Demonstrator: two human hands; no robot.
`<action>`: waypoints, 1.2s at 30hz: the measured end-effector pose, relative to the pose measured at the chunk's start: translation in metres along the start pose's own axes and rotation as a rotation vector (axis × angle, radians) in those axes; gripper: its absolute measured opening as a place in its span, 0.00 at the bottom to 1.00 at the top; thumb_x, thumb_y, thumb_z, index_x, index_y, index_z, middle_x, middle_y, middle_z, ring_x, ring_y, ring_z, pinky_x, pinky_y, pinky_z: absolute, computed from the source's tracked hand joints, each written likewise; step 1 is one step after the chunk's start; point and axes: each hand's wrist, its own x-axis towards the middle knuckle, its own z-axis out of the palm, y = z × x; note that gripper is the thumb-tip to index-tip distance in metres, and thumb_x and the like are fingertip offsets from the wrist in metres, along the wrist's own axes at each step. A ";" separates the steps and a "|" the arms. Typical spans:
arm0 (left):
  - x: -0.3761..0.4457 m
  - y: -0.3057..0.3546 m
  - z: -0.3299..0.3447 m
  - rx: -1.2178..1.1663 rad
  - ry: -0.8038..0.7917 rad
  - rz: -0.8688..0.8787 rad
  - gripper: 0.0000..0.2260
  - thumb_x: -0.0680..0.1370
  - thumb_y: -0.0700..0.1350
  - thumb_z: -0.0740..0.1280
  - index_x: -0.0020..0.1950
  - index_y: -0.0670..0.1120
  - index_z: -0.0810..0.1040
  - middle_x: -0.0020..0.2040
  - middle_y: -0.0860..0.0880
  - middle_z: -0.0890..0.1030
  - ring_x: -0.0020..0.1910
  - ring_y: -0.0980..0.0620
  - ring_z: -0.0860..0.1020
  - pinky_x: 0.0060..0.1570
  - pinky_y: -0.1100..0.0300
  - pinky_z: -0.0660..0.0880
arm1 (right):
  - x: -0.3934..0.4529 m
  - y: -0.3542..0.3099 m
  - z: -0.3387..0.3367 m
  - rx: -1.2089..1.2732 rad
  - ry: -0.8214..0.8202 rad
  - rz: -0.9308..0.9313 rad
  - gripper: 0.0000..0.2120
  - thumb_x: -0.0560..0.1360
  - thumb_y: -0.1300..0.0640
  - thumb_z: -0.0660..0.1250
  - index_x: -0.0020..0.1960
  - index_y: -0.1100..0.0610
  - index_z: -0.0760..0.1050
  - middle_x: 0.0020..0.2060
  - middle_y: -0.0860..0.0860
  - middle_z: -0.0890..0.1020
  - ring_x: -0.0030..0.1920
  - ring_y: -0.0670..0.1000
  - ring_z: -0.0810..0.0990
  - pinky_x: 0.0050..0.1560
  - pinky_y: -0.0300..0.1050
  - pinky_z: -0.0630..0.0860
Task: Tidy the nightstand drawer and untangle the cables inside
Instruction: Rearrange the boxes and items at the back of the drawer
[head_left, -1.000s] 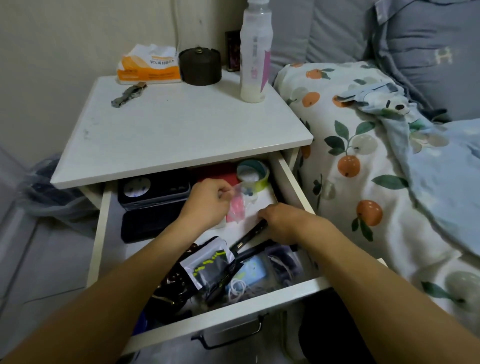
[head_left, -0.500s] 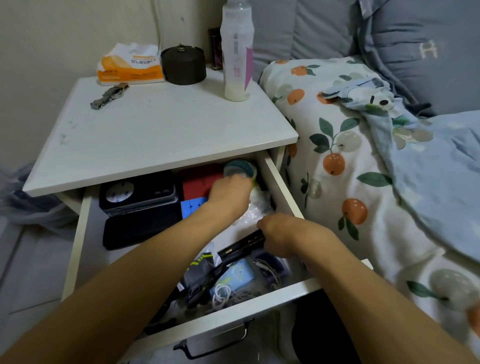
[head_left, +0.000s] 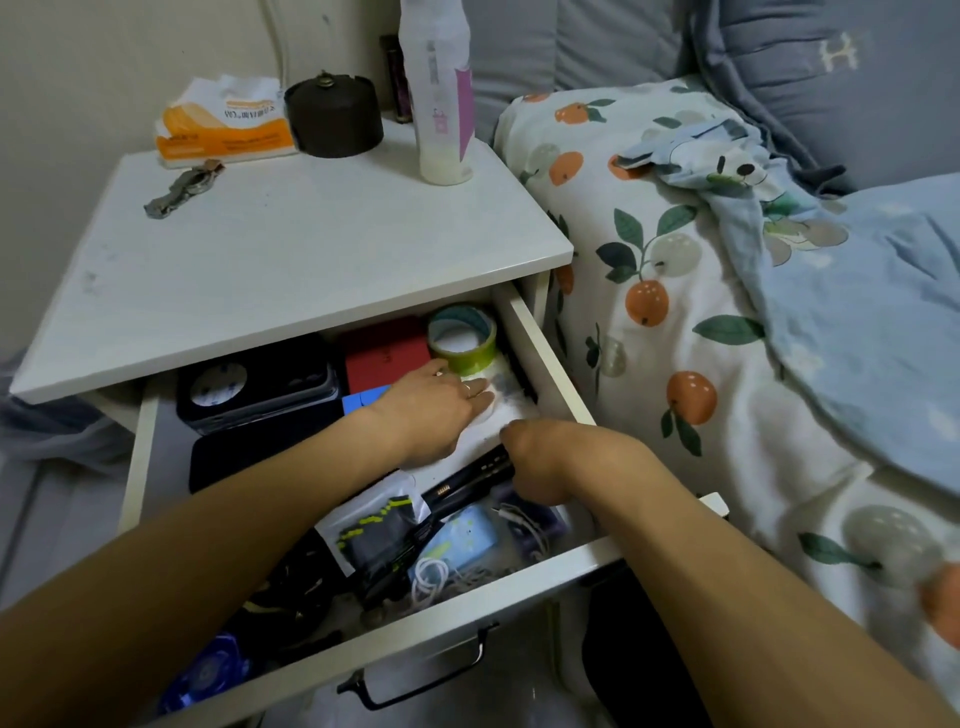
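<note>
Now right grip (head_left: 540, 462) on black stick (head_left: 470, 475), cables (head_left: 441, 574) nearer

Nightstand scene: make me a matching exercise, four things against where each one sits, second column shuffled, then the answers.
Things:
1. tape roll
2. wristwatch
3. white cable coil
4. tall white bottle

Places:
A. front of the open drawer, near its front panel
B. nightstand top, back right
C. back right corner of the drawer
D. nightstand top, left, in front of the tissue pack

Pairs: 1-C, 2-D, 3-A, 4-B
</note>
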 end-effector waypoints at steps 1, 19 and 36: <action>-0.001 0.001 0.002 0.025 -0.018 -0.009 0.27 0.79 0.44 0.57 0.79 0.47 0.57 0.79 0.46 0.60 0.68 0.44 0.70 0.72 0.49 0.57 | 0.000 0.000 0.000 0.004 0.007 0.000 0.20 0.80 0.54 0.63 0.69 0.61 0.67 0.65 0.59 0.74 0.63 0.59 0.75 0.58 0.46 0.72; -0.017 0.007 -0.003 0.069 -0.025 -0.096 0.19 0.81 0.45 0.53 0.71 0.46 0.69 0.67 0.47 0.75 0.69 0.41 0.66 0.75 0.41 0.46 | 0.016 0.000 -0.005 -0.004 0.145 -0.029 0.26 0.77 0.63 0.60 0.74 0.62 0.60 0.75 0.60 0.60 0.73 0.60 0.62 0.71 0.51 0.65; -0.019 0.020 -0.015 0.138 -0.125 -0.123 0.23 0.81 0.46 0.56 0.76 0.41 0.63 0.71 0.42 0.70 0.73 0.37 0.60 0.75 0.37 0.45 | 0.034 -0.001 0.008 -0.048 0.061 0.003 0.34 0.80 0.54 0.61 0.78 0.66 0.49 0.78 0.61 0.51 0.78 0.59 0.50 0.77 0.51 0.53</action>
